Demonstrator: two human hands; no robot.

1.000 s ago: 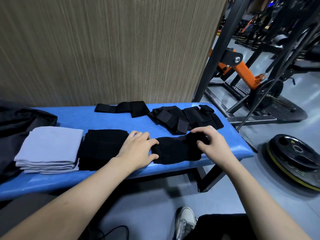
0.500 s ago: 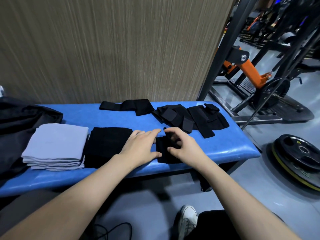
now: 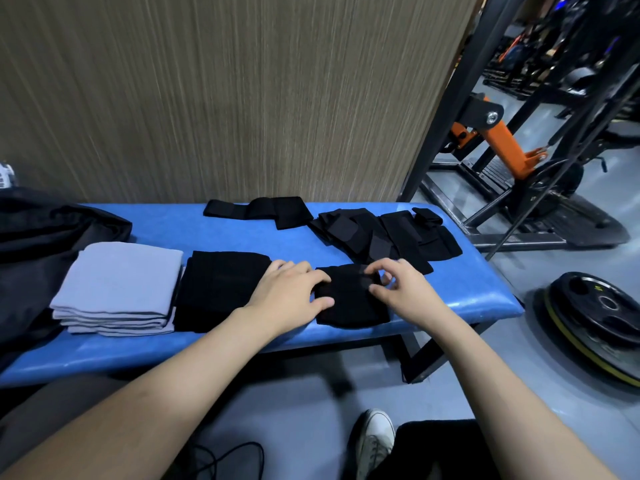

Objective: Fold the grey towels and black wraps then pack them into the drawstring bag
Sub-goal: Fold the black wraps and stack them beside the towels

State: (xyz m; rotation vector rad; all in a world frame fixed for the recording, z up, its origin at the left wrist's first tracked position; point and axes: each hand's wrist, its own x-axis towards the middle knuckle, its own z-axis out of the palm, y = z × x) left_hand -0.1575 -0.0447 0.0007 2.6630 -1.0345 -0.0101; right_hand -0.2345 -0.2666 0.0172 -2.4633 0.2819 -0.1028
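Head cam, person at blue bench (image 3: pixel 485 289). Folded black wrap (image 3: pixel 349 303) sits at front edge of bench, right of centre, between both hands. Left hand (image 3: pixel 291 296) lies flat, palm down, fingers spread & relaxed, fingertips + thumb resting on wrap's left edge, not gripping. Right hand (image 3: pixel 405 289) over wrap's right/top side, fingers curled loosely, thumb and index apart w/ tips near the fabric; can't tell if they actually pinch it, looks more open than clenched. Just left of left hand: stack of folded black wraps (image 3: pixel 221 289), wrist partly over its right edge. Left of that, touching or nearly so: stack of folded grey towels (image 3: pixel 117 285), several layers, edges squared. Far left: dark bag (image 3: pixel 45 244) slumped on bench end, touching towel stack's left side; drawstring not visible. Back of bench: one long unfolded black wrap (image 3: pixel 263 213) lying flat near the wall (image 3: pixel 225 91), & to its right a pile of unfolded black wraps (image 3: pixel 388 237) w/ strap tabs, overlapping, just behind right hand. Floor right: weight plates (image 3: pixel 595 320) stacked, gym rack (image 3: pixel 512 143) w/ orange part behind. Bottom: white sneaker (image 3: pixel 375 441) on grey floor.
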